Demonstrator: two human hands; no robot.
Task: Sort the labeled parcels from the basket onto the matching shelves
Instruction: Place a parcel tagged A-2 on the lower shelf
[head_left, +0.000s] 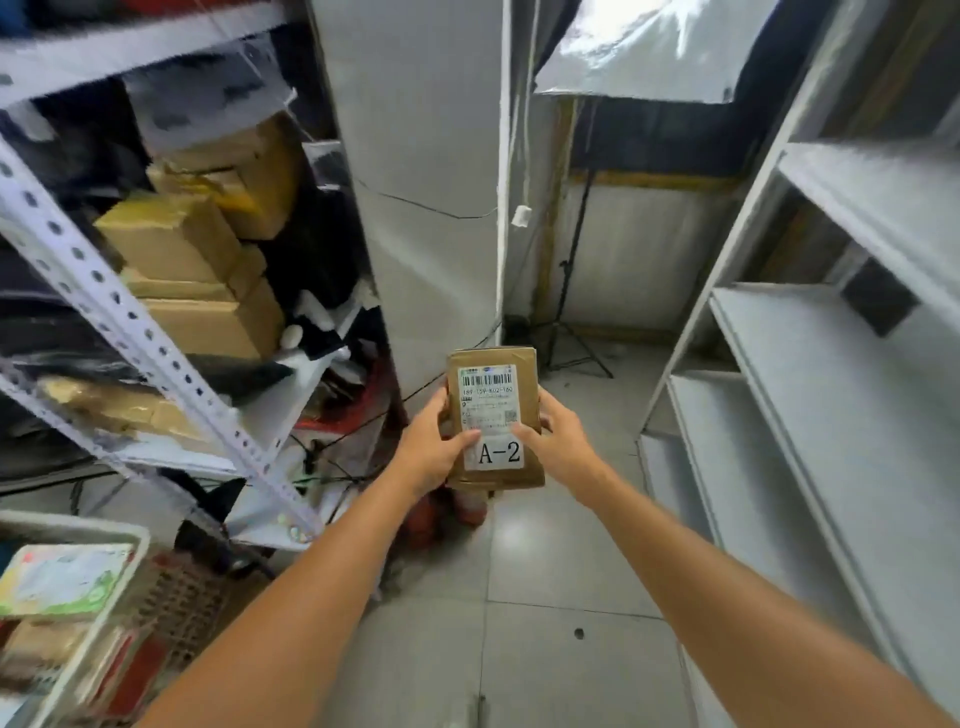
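Above the tiled floor, between two shelving units, a small brown cardboard parcel (496, 415) with a white label marked "A-2" is held upright, its label turned to the camera. It is gripped from both sides. The left hand (428, 447) is curled round its left edge with the thumb laid on the label, and the right hand (558, 441) is curled round its right edge, thumb likewise on the label.

At lower left, a pale plastic basket (136, 545) is seen with goods in it, among them a flat packet printed in green and white (62, 577); the rest is blurred. The sorting is therefore judged to be under way and not near its end: this parcel is out of the basket and being read, but not yet placed.

White metal shelving (810, 374) stands on the right. A perforated metal rack (104, 301) stacked with brown cardboard boxes (171, 244) stands on the left. No shelf markings can be made out, so the matching shelf cannot be named.
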